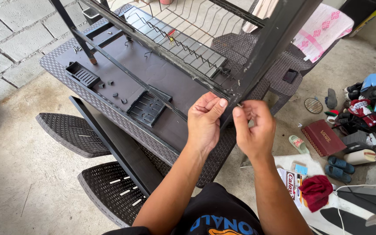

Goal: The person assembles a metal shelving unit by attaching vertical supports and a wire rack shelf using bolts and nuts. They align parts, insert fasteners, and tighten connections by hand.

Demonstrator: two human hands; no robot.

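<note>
The frame (257,56), a black metal rack post with rails, stands tilted on the table (153,74), and its lower corner sits right between the two hands. The left hand (204,119) pinches that corner, thumb on top and fingers curled behind the metal. The right hand (251,128) is just right of the corner, thumb and forefinger closed on something tiny at the joint, likely a screw or pin; it is too small to tell for certain.

Behind the corner, a wire shelf (183,43) hangs in the frame and slopes away over the table. Left of the corner, on the tabletop, lie two black plastic trays (146,108), a few small loose pieces and thin wire hooks. A long black rail (118,146) leans off the table's near edge, below and left of the corner, over two woven stools (72,132). Right of the corner, on the concrete floor, are a red-brown box (325,137), sandals, a red cloth (316,191) and other clutter.

As I judge it, the small part could slip from the right fingertips and vanish into the floor clutter, since the grip is only a pinch. The frame rests at a slant, held at one corner; if the left hand loosens, it may swing or slide off the table edge.
</note>
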